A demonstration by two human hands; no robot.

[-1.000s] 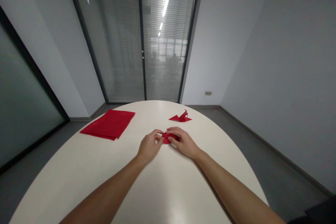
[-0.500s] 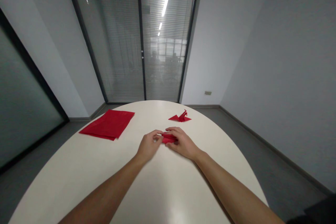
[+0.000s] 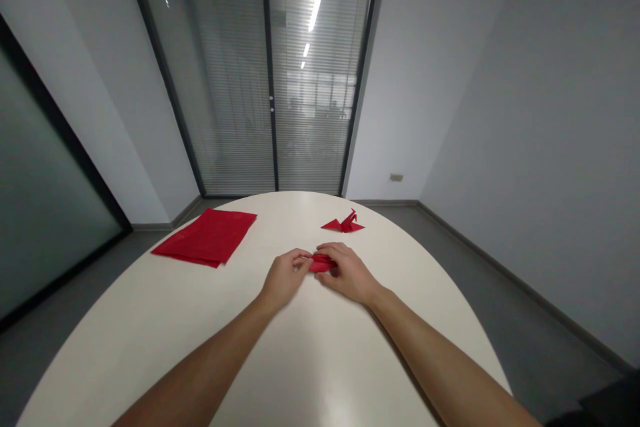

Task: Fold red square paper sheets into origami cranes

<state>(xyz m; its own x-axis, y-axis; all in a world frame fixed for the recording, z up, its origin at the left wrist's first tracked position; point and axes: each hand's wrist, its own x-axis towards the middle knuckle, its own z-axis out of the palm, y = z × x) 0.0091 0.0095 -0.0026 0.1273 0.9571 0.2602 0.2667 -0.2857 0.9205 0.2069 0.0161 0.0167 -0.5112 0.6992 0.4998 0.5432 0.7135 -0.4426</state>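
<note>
Between my two hands, low over the middle of the table, is a small piece of folded red paper [image 3: 321, 263]. My left hand [image 3: 286, 277] pinches its left end between thumb and fingers. Around the right end curl the thumb and fingers of my right hand [image 3: 350, 272], which hide that part of the paper. Just beyond my right hand a red origami crane [image 3: 345, 223] rests on the table with its wings spread.
A stack of red paper sheets [image 3: 210, 237] lies at the left on the round white table [image 3: 295, 360]. Past the far edge stand glass panels with blinds [image 3: 230, 113]. A dark object [image 3: 610, 403] shows at the lower right corner.
The folded paper between my hands looks slightly narrower, and my left fingertips have shifted a little to the right. The crane and the paper stack have stayed in place.
</note>
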